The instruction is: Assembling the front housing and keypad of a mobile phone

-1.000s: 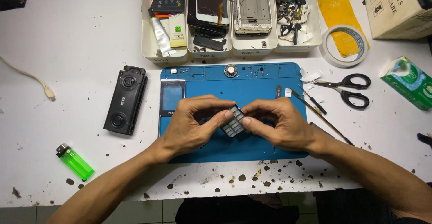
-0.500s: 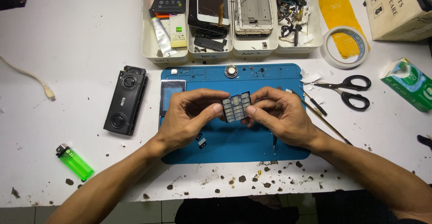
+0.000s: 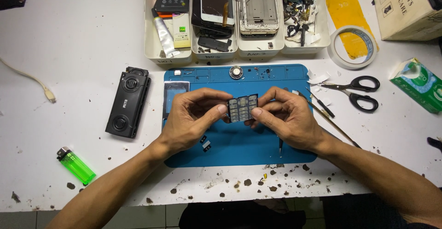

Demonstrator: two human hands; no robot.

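A: Nearest the viewer, what marks the bench?
B: A white table, chipped and dark-flecked along its front edge, with a translucent green lighter at the left.

A: And the work itself?
B: Both hands hold a small keypad panel, a flat rectangle of grey keys in rows, lifted just above the blue mat. The left hand pinches its left edge, the right hand its right edge, fingers closed narrowly on it. The panel appears detached from any handset; refitting looks undone.

A: Beyond the hands?
B: A black, glossy phone housing lies left of the mat, black-handled scissors lie right. Farthest, white trays hold screens and metal frames, beside a tape roll.
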